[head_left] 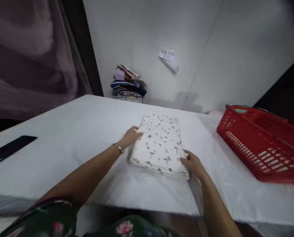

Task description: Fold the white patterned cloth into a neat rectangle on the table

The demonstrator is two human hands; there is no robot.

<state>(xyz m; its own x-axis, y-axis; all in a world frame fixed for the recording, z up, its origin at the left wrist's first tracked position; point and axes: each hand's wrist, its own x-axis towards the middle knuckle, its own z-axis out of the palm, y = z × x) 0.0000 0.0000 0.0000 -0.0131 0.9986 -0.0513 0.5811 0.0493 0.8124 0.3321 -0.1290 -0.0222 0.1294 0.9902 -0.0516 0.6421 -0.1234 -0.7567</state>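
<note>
While left hand (pixel 129 136) and right hand (pixel 194 165) clamp its sides, folded printed cloth (pixel 159 141) lies between.
Its long axis runs toward the far edge of the table (pixel 87 123).

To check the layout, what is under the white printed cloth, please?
Around the white printed cloth, the white tabletop shows; whatever lies directly beneath is covered from view.

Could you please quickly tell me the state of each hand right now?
Left hand: holding the folded printed cloth at its left edge.
Right hand: holding the same cloth at its right edge, near the front corner.
</note>
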